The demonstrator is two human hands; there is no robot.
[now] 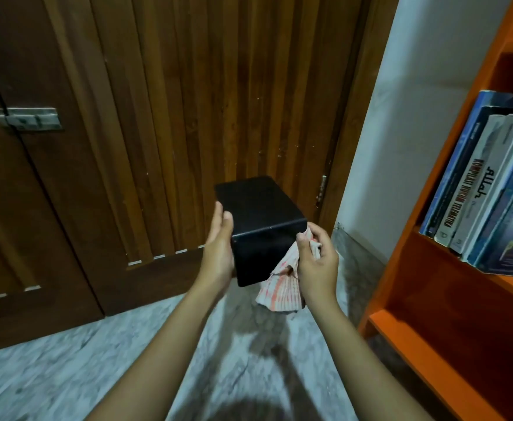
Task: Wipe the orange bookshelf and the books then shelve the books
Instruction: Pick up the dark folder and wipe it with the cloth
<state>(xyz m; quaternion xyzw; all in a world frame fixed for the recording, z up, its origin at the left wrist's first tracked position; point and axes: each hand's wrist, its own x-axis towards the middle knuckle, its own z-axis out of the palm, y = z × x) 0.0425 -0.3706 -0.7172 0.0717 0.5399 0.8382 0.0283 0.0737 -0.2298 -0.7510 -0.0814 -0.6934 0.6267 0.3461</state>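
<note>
Head view: black book [261,214] was in mid-air at centre, left of the orange bookshelf [401,256], not shelved yet. Left hand [218,250] was flat with straight fingers, bracing its left face. Right hand [317,262] was curled round the cloth [279,290] at the right face. Best to brace firmly and wipe each face toward an edge. Open room left and near. Shelf upright and leaning shelved books [477,192] were close on the right, wooden door [158,117] beyond.

From here I have both bare forearms stretched forward, angling in toward each other. The left hand [218,250] stands on edge, palm inward, fingers straight and pressed flat against the book [258,214]. The right hand [317,265] (back toward me) has its fingers curled, bunching the cloth [279,294].
</note>
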